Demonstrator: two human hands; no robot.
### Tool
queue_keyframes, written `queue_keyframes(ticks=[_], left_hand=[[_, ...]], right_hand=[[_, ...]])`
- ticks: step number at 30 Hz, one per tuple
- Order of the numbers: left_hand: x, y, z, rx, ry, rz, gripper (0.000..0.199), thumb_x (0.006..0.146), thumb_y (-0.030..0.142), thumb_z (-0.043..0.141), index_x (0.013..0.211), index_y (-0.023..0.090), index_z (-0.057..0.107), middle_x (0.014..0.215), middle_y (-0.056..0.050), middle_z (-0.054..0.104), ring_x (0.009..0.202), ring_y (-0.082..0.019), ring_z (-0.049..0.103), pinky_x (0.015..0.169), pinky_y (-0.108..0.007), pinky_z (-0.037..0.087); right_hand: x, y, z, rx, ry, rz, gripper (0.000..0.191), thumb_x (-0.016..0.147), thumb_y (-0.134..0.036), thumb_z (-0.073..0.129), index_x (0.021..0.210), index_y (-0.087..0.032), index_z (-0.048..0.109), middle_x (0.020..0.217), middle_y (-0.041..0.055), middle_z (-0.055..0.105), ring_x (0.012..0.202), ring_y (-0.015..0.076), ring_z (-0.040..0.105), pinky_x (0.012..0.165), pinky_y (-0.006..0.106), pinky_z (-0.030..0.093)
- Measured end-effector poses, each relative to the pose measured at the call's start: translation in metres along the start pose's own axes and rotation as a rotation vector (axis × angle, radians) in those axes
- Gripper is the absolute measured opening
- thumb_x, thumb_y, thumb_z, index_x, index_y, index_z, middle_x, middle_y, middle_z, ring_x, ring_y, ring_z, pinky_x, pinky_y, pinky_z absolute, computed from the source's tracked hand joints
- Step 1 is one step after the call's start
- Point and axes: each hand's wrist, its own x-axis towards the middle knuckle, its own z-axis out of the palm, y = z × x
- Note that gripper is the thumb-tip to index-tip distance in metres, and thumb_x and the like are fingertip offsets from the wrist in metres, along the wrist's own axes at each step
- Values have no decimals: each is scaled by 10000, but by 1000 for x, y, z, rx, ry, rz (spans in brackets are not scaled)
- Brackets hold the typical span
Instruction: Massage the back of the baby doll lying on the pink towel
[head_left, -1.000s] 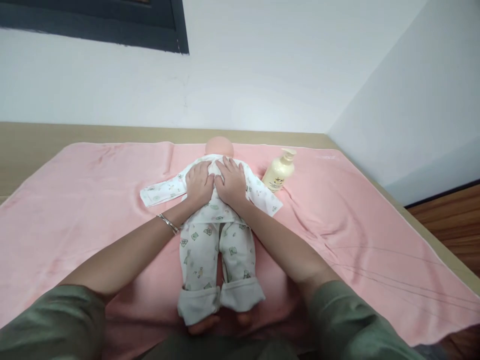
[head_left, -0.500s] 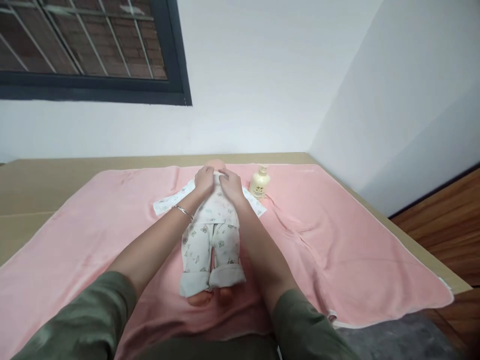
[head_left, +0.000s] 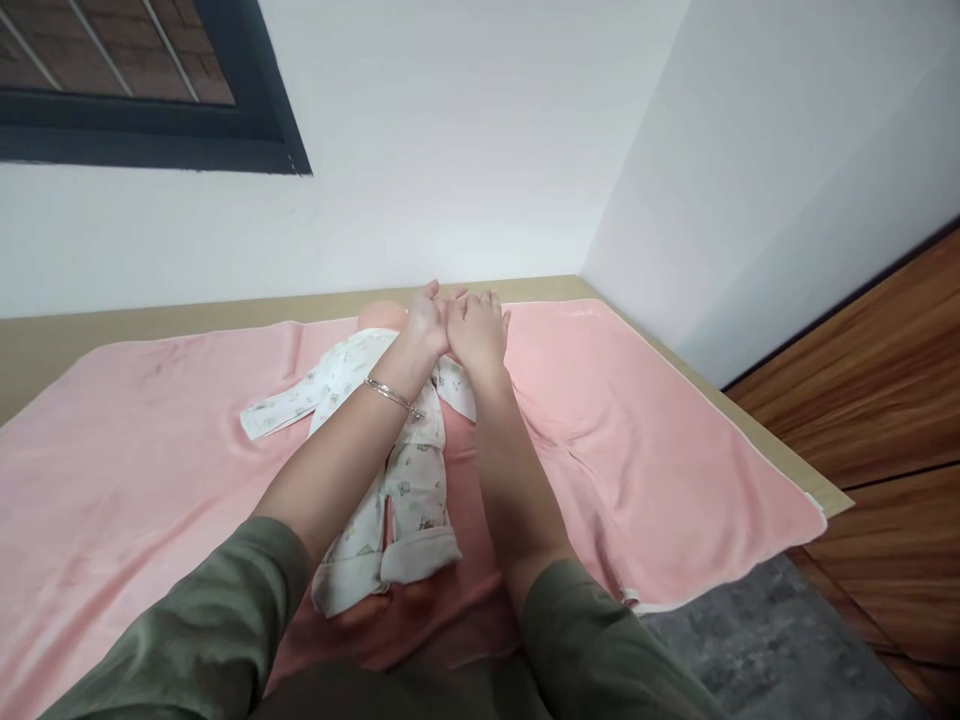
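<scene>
A baby doll in a white printed top and trousers (head_left: 420, 475) lies on its back on a pink blanket (head_left: 637, 430). Its head (head_left: 382, 315) shows past the collar, partly behind my left wrist. To the doll's right, my left hand (head_left: 429, 320) is turned palm up with its fingers stretched out. My right hand (head_left: 480, 328) is palm down right beside it, fingers extended and overlapping the left fingertips. Both hands are over the spot by the doll's sleeve (head_left: 454, 385). The pale yellow pump bottle is hidden behind them, so contact with it cannot be made out.
The blanket covers a wooden table (head_left: 150, 310) set against a white wall (head_left: 450, 150). A dark-framed barred window (head_left: 150, 120) is at upper left. Wood-grain panels (head_left: 885, 430) stand at right, above grey floor (head_left: 750, 620).
Both hands have left the doll's collar and moved right, to where the bottle stood. The left has turned palm up. My view has swung right, and the bottle is now hidden.
</scene>
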Motion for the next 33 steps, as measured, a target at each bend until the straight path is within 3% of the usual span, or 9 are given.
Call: queue_keyframes(ticks=[6, 10, 15, 18, 21, 23, 26, 30, 33], left_hand=[[-19, 8, -19, -96, 95, -92, 566, 1021, 375, 308, 1485, 73, 426, 1196, -195, 701, 1126, -264, 738, 1051, -418, 606], [-60, 25, -43, 6, 82, -93, 568, 967, 361, 419, 1467, 99, 484, 1259, -197, 694, 1268, -252, 685, 1124, -383, 568], [-94, 61, -71, 184, 126, 6, 534, 977, 331, 345, 1429, 127, 543, 1294, -189, 670, 1457, -306, 549, 1204, -484, 492], [-101, 76, -84, 293, 82, 90, 528, 977, 295, 316, 1425, 146, 552, 1306, -174, 648, 1503, -333, 493, 1203, -555, 482], [-107, 80, -91, 382, 40, 83, 497, 997, 361, 351, 1399, 163, 567, 1343, -170, 618, 1538, -374, 437, 1197, -600, 481], [-112, 80, -91, 395, 19, 99, 488, 1016, 421, 361, 1382, 174, 570, 1363, -159, 604, 1551, -393, 412, 1193, -619, 482], [-126, 79, -82, 346, 19, 152, 463, 1040, 417, 331, 1349, 174, 575, 1353, -136, 616, 1541, -389, 432, 1184, -634, 499], [-149, 80, -65, 242, 71, 30, 442, 1050, 375, 291, 1244, 167, 630, 1300, -128, 670, 1490, -382, 514, 1141, -616, 566], [-161, 85, -67, 176, 14, -37, 525, 1051, 480, 253, 1208, 206, 672, 1316, -81, 696, 1490, -401, 503, 1090, -607, 601]], right_hand=[[-1, -1, 6, -90, 25, 38, 515, 1077, -334, 302, 1385, -86, 630, 1632, 167, 453, 1607, 303, 308, 1343, 621, 168], [2, 6, 27, -240, 203, -56, 525, 1058, -310, 329, 1348, -13, 650, 1521, 211, 568, 1539, 329, 413, 1345, 578, 197], [8, 15, 43, -356, 309, -190, 555, 1035, -360, 370, 1247, 49, 679, 1363, 287, 649, 1430, 399, 520, 1302, 624, 268], [14, 17, 35, -426, 287, -214, 567, 1052, -384, 305, 1121, -2, 718, 1178, 256, 722, 1297, 370, 617, 1277, 671, 279], [16, 12, 18, -492, 190, -192, 617, 1078, -443, 240, 997, -73, 727, 1045, 197, 748, 1190, 335, 670, 1273, 771, 156], [12, 1, 5, -528, 149, -166, 637, 1086, -496, 231, 1041, -86, 716, 1171, 203, 735, 1322, 390, 606, 1209, 871, 35], [-3, -22, -7, -532, 156, -212, 649, 1096, -522, 165, 1364, -138, 615, 1626, 197, 443, 1593, 460, 286, 1150, 918, -45], [-38, -49, -2, -216, 54, -516, 772, 1069, -579, 0, 1627, -159, 328, 1730, 170, 245, 1640, 351, 221, 1291, 779, 57], [-69, -54, 8, -117, 19, -711, 820, 1048, -613, -18, 1644, -140, 288, 1753, 143, 170, 1654, 349, 40, 1336, 694, 9]])
